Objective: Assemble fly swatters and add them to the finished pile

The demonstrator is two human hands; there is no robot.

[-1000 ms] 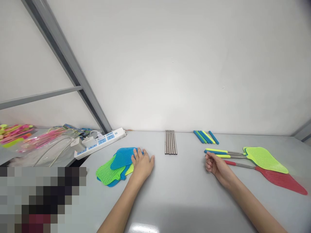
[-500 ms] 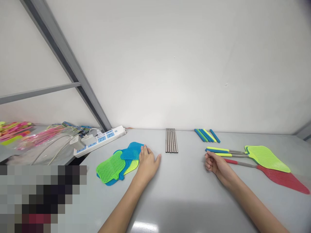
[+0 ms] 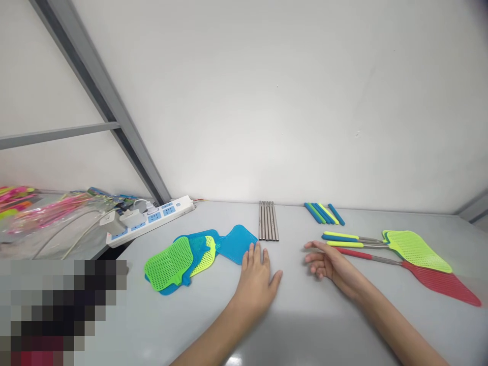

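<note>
My left hand [image 3: 256,279] lies palm down with its fingers stretched out, fingertips on the right edge of a blue fly swatter head [image 3: 237,243]. That head lies right of a pile of swatter heads, among them a light green one [image 3: 170,263] and a yellow one [image 3: 208,256]. Left of the handles of several fly swatters, my right hand [image 3: 331,267] has loosely bent fingers, apart, with nothing in them. Those swatters include a yellow-green one [image 3: 419,249] and a red one [image 3: 444,284].
Several metal tubes [image 3: 269,221] lie side by side at the middle back. Blue, green and yellow handle grips [image 3: 322,213] sit right of them. A power strip [image 3: 154,218] with plugs is at the back left, near bagged pink items [image 3: 57,211]. The wall [image 3: 274,117] stands behind.
My left hand has moved right, and the blue swatter head under its fingers has slid off the pile with it. My right hand has shifted slightly left and its fingers have spread.
</note>
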